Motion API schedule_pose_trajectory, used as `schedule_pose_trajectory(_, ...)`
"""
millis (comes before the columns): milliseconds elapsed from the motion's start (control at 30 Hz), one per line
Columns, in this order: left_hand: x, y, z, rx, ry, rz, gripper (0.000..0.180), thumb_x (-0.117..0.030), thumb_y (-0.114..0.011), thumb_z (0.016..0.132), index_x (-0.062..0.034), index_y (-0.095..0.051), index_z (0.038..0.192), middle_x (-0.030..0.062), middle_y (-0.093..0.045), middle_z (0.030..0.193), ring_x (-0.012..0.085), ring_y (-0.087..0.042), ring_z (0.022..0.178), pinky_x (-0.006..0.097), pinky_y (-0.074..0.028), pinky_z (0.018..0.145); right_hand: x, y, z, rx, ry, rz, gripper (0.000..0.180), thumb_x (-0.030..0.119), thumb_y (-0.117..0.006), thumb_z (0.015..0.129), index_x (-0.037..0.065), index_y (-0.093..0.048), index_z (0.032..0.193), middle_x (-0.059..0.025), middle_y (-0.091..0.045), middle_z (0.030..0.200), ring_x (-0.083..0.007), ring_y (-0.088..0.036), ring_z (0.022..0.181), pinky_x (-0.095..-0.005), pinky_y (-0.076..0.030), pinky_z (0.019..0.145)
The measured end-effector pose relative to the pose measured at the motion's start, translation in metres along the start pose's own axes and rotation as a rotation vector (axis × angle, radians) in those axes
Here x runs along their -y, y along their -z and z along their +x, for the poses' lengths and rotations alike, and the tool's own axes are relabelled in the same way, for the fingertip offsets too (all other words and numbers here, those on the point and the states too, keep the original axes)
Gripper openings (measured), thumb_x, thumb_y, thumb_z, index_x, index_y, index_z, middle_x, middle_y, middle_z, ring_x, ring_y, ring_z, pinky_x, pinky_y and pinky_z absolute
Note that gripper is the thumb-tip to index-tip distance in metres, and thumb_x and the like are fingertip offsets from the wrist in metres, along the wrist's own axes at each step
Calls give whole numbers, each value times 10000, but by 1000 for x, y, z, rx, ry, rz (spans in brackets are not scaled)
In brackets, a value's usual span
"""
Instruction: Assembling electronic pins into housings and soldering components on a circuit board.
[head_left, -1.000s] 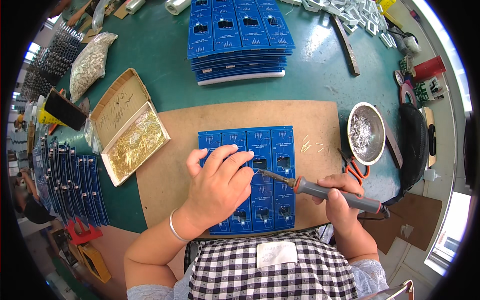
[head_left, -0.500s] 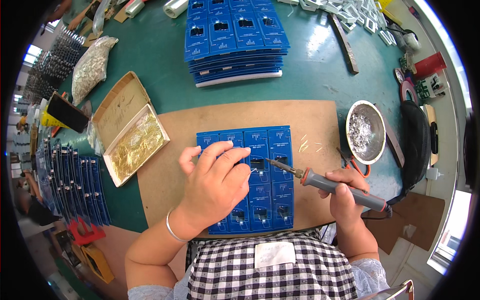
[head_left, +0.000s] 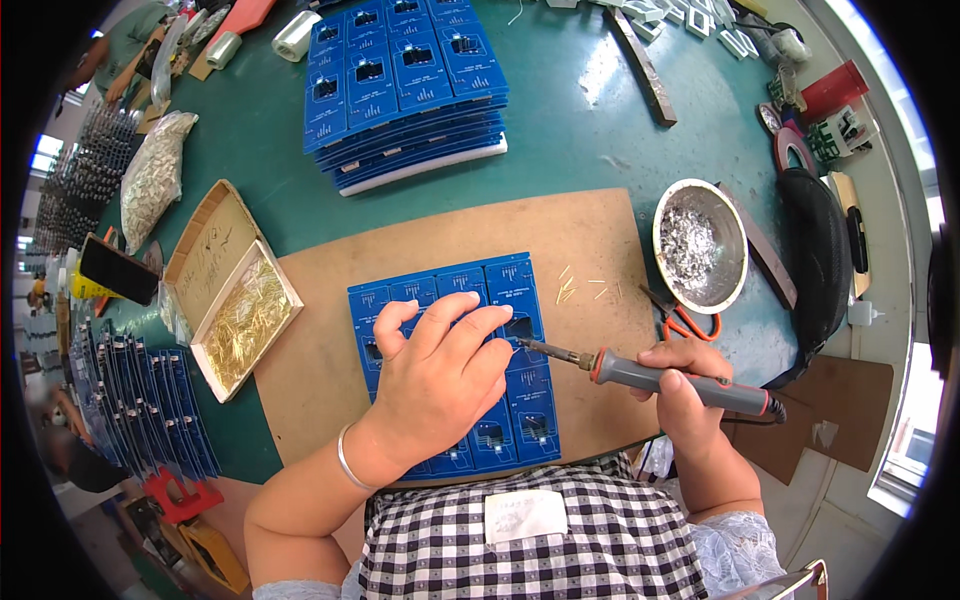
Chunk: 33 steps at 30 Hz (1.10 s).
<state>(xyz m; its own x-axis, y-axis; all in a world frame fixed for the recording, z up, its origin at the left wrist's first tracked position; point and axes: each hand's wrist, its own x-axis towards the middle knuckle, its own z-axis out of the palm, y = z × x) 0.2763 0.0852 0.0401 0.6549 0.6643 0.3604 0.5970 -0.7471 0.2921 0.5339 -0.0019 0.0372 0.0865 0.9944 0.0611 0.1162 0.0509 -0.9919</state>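
Note:
A blue printed circuit board panel, divided into several small boards, lies in front of me. My left hand is over it, thumb and fingertips pinched at the right-hand column. A thin metal pin seems to poke out from the pinch; most of it is hidden. My right hand grips a grey soldering iron from the right. Its tip rests at or just above the board, close to my left fingertips; contact cannot be made out.
Brown work board lies beneath the panel, with loose gold pins on it. An open box of gold pins is at left. To the right are a bowl of solder scraps and orange-handled scissors. Stacked blue panels stand behind.
The whole view has turned and shifted, so the table things appear farther left. Relative to the panel, my left fingertips and the iron's tip have moved right into the last column.

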Motion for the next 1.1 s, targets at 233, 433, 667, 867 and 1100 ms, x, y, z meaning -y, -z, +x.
schedule_pose_trajectory(233,2,-4,1,8,-13,25,164,-164,-718,692,-153,-618,821,-7,-607,1127,203,-540,1088,470,-248,971,0,-4,-1,-20,-15,16,361,300,-642,898,-56,-609,949,-162,-645,768,-182,-611,595,-286,-487,539)
schedule_pose_trajectory(433,5,-6,4,3,-24,26,159,-165,-712,696,-146,-612,817,-3,-606,1125,207,-539,1087,469,-252,965,-2,-3,1,-21,12,33,272,212,-639,886,-57,-669,913,-147,-687,789,-173,-661,615,-273,-524,550)
schedule_pose_trajectory(667,6,-4,6,9,-6,26,204,-108,-739,655,-143,-607,807,-12,-619,1143,218,-537,1106,467,-270,926,-1,-4,3,-15,9,4,281,226,-642,886,-53,-672,904,-138,-686,777,-167,-653,603,-268,-512,540)
schedule_pose_trajectory(867,15,17,9,-46,61,-47,158,-90,-715,729,-125,-629,857,21,-651,951,219,-600,965,443,-345,897,-2,-4,6,-14,9,9,295,233,-637,890,-57,-662,934,-132,-678,768,-168,-652,620,-275,-509,555)
schedule_pose_trajectory(1100,25,48,-20,-59,740,-1189,40,-2,-619,898,-29,-609,926,39,-613,823,49,-536,680,182,-399,611,12,-1,28,-35,39,91,353,263,-632,896,-69,-618,1016,-128,-663,834,-170,-648,670,-272,-516,600)
